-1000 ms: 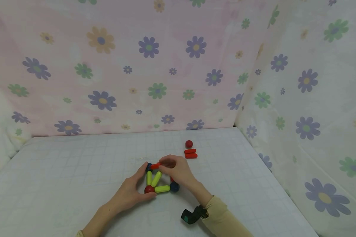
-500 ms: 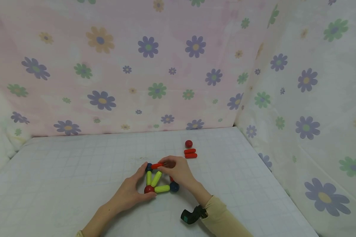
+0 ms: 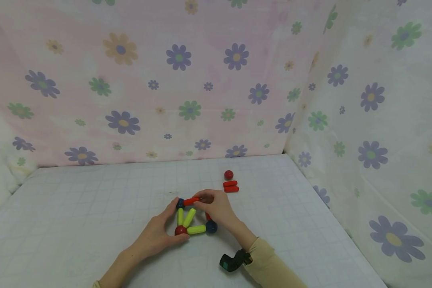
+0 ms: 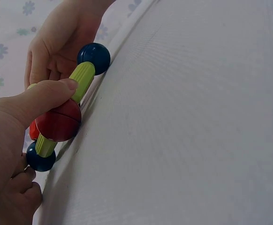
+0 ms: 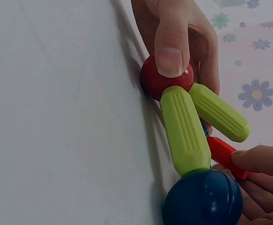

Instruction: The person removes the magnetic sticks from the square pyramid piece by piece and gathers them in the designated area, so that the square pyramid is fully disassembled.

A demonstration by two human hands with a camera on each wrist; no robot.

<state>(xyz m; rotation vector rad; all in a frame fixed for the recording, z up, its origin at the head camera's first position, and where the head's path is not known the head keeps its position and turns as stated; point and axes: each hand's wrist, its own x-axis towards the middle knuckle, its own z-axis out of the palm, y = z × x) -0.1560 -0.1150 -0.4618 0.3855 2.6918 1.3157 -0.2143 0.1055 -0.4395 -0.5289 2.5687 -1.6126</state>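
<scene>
A toy frame of balls and rods lies on the white table in front of me. Its near red ball carries yellow-green rods; one leans inward, its outer end free in the right wrist view. Dark blue balls sit at the far left and near right. My left hand grips the frame, thumb on the red ball and fingers by the far blue ball. My right hand pinches a red rod that reaches that blue ball. Another red rod is partly hidden behind the right hand.
A loose red ball and two red rods lie on the table beyond my right hand. A black wrist device sits at the right sleeve. Flowered cloth hangs behind the table and at its sides.
The right hand has shifted very slightly, and a little more of the pinched red rod shows. My left hand and the frame stay in place.
</scene>
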